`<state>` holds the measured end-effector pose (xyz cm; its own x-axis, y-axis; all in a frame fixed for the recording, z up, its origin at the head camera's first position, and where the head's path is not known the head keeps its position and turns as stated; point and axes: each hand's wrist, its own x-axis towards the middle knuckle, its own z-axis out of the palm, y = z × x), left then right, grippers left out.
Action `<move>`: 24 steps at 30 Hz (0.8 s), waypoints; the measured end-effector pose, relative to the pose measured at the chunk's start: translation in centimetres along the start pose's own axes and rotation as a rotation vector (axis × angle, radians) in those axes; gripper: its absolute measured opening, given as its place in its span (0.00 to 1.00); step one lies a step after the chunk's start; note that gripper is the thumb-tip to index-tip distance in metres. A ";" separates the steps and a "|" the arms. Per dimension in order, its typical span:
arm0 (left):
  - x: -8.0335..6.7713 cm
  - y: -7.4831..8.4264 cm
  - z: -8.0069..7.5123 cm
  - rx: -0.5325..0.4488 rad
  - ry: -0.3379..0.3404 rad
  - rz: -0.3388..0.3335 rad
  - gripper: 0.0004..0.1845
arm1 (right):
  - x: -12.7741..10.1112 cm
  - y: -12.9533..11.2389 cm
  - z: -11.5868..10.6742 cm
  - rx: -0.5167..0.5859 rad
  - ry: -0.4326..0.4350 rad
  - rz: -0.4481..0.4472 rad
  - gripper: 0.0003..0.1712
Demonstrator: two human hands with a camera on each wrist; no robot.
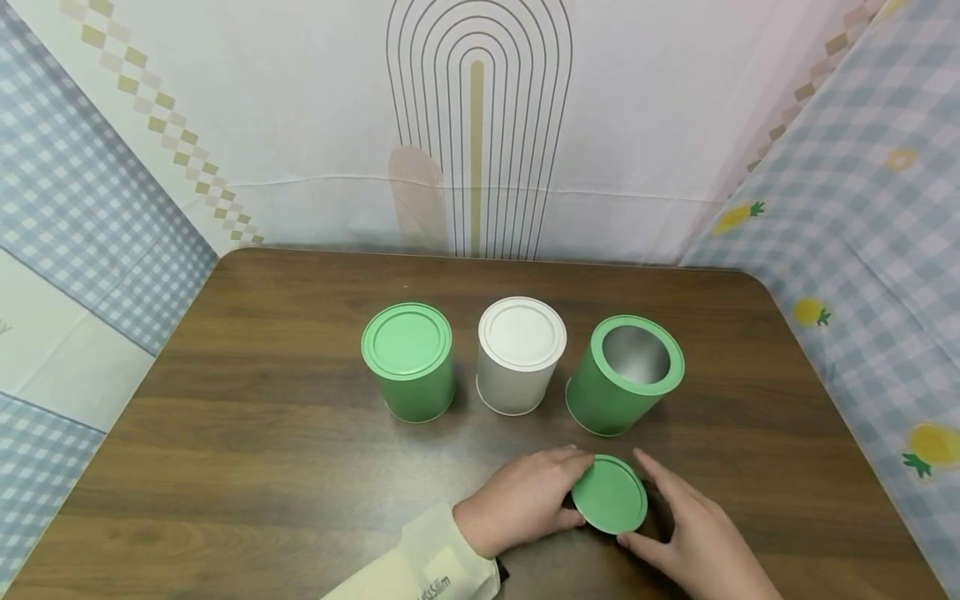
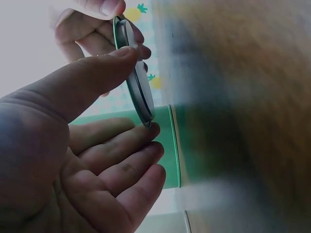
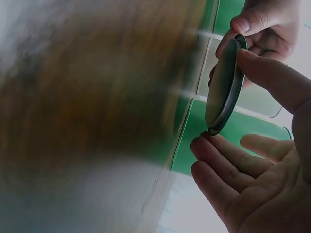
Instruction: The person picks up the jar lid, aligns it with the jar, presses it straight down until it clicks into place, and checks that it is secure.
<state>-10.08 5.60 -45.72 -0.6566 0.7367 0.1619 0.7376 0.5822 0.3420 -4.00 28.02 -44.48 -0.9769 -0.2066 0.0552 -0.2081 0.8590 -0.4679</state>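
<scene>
A round green lid (image 1: 610,494) is held between both hands, above the near right part of the table. My left hand (image 1: 523,502) grips its left edge, thumb at the near side and fingers at the far side. At the right edge, my right hand (image 1: 697,533) holds it between thumb and spread fingers. Seen from the left wrist, the lid (image 2: 138,73) shows its rimmed, paler underside, clear of the tabletop. Just beyond the hands stands a green can (image 1: 603,400) without a lid, its grey metal inside showing.
A white can (image 1: 513,383) with its lid on stands left of the uncovered can. Further left is a green can (image 1: 417,392), also lidded. The brown wooden table (image 1: 247,433) meets a patterned cloth backdrop (image 1: 322,108) at its far edge.
</scene>
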 end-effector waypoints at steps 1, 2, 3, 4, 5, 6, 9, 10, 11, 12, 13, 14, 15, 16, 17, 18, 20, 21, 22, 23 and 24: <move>0.0 0.0 0.0 0.003 0.001 -0.003 0.29 | -0.1 -0.1 0.0 -0.004 0.010 -0.003 0.56; -0.1 0.1 -0.1 0.007 0.001 -0.007 0.29 | -0.1 -0.1 0.0 -0.002 0.016 -0.006 0.56; -0.1 0.1 -0.1 0.009 -0.003 -0.013 0.30 | -0.1 0.0 0.0 0.001 0.022 -0.010 0.56; -0.1 0.2 -0.2 0.012 -0.010 -0.020 0.30 | -0.2 0.0 0.1 -0.001 0.030 -0.013 0.56; -0.2 0.2 -0.2 0.017 -0.015 -0.028 0.31 | -0.2 0.0 0.1 0.003 0.035 -0.015 0.57; -0.2 0.3 -0.3 0.018 -0.019 -0.034 0.31 | -0.2 0.0 0.1 0.003 0.037 -0.012 0.58; -0.3 0.3 -0.4 0.024 -0.018 -0.042 0.33 | -0.3 -0.1 0.2 0.011 0.061 -0.017 0.60; -0.3 0.3 -0.5 0.025 -0.013 -0.040 0.33 | -0.3 -0.1 0.2 0.012 0.071 -0.017 0.60; -0.3 0.3 -0.5 0.026 -0.008 -0.038 0.33 | -0.3 -0.2 0.1 0.017 0.080 -0.020 0.61; -0.3 0.3 -0.6 0.022 -0.004 -0.036 0.33 | -0.3 -0.2 0.1 0.018 0.087 -0.021 0.61; -0.2 0.3 -0.7 0.022 -0.002 -0.034 0.33 | -0.3 -0.2 0.1 0.018 0.097 -0.025 0.61; -0.2 0.3 -0.8 0.017 0.001 -0.031 0.33 | -0.3 -0.2 0.0 0.019 0.100 -0.025 0.61; -0.2 0.3 -0.9 0.012 0.005 -0.030 0.33 | -0.4 -0.3 -0.1 0.018 0.103 -0.025 0.61; -0.2 0.3 -1.0 0.005 0.009 -0.027 0.33 | -0.4 -0.3 -0.1 0.021 0.105 -0.024 0.61; -0.1 0.2 -1.1 -0.001 0.014 -0.024 0.33 | -0.3 -0.4 -0.2 0.024 0.109 -0.026 0.61; -0.2 0.2 -1.1 -0.006 0.021 -0.022 0.33 | -0.3 -0.4 -0.2 0.027 0.111 -0.028 0.61; -0.2 0.0 -1.2 -0.015 0.038 -0.018 0.33 | -0.2 -0.4 -0.2 0.028 0.116 -0.032 0.61; -0.2 0.0 -1.3 -0.017 0.044 -0.017 0.33 | -0.2 -0.5 -0.2 0.032 0.120 -0.036 0.61; -0.2 -0.1 -1.3 -0.021 0.049 -0.016 0.33 | -0.2 -0.5 -0.2 0.035 0.124 -0.039 0.61; -0.2 -0.1 -1.3 -0.022 0.052 -0.016 0.33 | -0.1 -0.5 -0.2 0.036 0.129 -0.043 0.61; -0.2 -0.2 -1.3 -0.024 0.055 -0.017 0.34 | -0.1 -0.5 -0.2 0.036 0.133 -0.044 0.62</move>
<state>-10.27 4.90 -44.60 -0.6768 0.7067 0.2063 0.7230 0.5853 0.3669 -3.78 27.72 -44.11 -0.9653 -0.1775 0.1913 -0.2509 0.8328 -0.4934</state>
